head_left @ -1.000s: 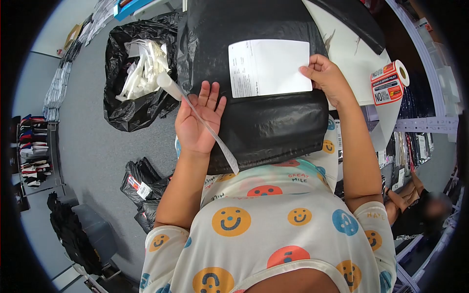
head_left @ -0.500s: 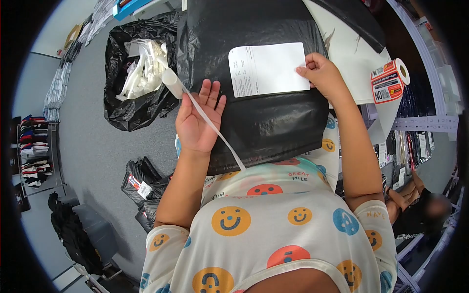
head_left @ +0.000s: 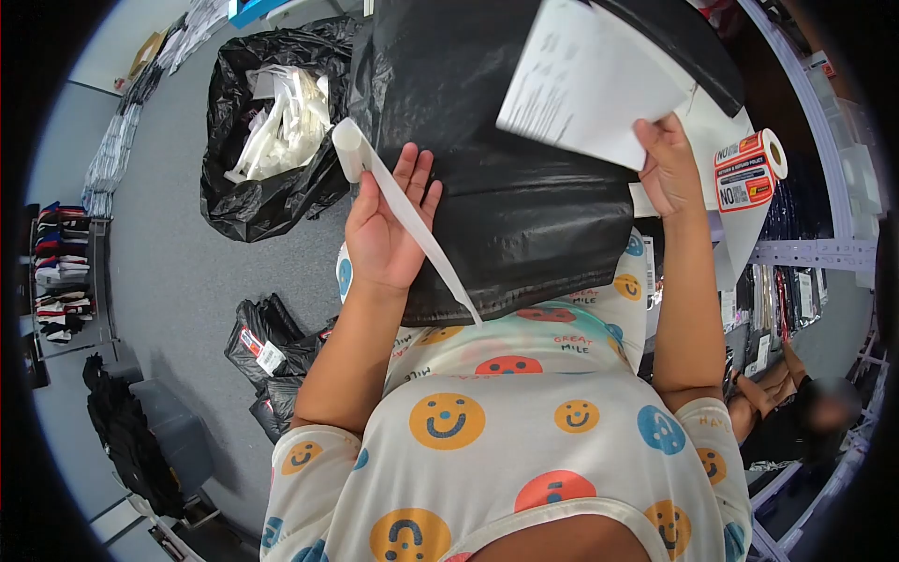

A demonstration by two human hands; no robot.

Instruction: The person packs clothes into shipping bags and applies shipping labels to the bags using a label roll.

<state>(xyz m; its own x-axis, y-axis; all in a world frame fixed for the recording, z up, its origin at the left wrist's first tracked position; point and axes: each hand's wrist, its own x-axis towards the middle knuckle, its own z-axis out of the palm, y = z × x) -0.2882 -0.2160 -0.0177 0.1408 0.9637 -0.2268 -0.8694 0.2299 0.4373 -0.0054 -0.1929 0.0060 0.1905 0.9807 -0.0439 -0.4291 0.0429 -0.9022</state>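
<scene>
Between the fingertips of my right hand [head_left: 667, 167] is the lower right corner of a white printed sheet [head_left: 590, 89], which is tilted over the upper part of a large black plastic package [head_left: 524, 220]. My left hand [head_left: 389, 225] holds a curled white strip [head_left: 412, 215] between thumb and fingers, its other fingers spread. The strip's rolled end stands above the thumb and its long tail hangs down past the package's lower left part. The package lies in front of me, close to my shirt.
A black bin bag [head_left: 229, 178] with crumpled white strips is at the left. Black parcels [head_left: 267, 342] lie on the floor. A roll of red labels [head_left: 744, 173] stands on the white table [head_left: 735, 122]. Another person [head_left: 787, 412] sits at the lower right beside shelving.
The sheet has lifted off the black package, moving up and right and turning, with my right hand at its corner. My left hand has shifted slightly, still with the strip.
</scene>
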